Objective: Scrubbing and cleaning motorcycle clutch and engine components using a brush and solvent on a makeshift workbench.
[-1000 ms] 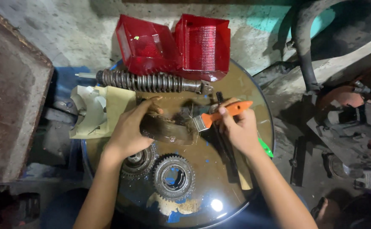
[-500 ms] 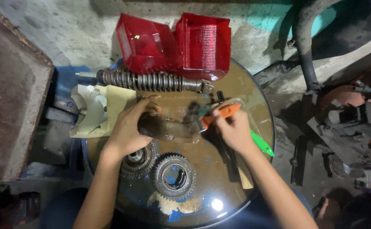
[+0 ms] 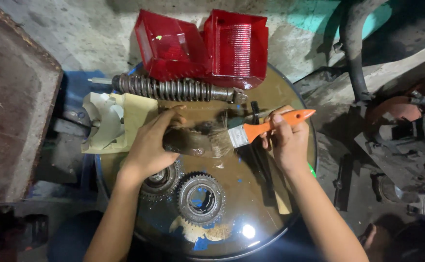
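Two hands are working over the round oily drum top (image 3: 271, 204). Compared with half a second earlier, the right hand (image 3: 285, 138) is now holding the orange-handled paintbrush (image 3: 254, 131) flatter, its handle tip pointing out to the right and its bristles touching the dark greasy metal part (image 3: 188, 141); before, the brush was tucked closer under the fingers. The left hand (image 3: 152, 145) is staying closed around that part, pressing it onto the drum top just above the two gears (image 3: 200, 199). Its palm is hiding most of the part, so the shape is hard to make out. One gear is lying partly under the left wrist.
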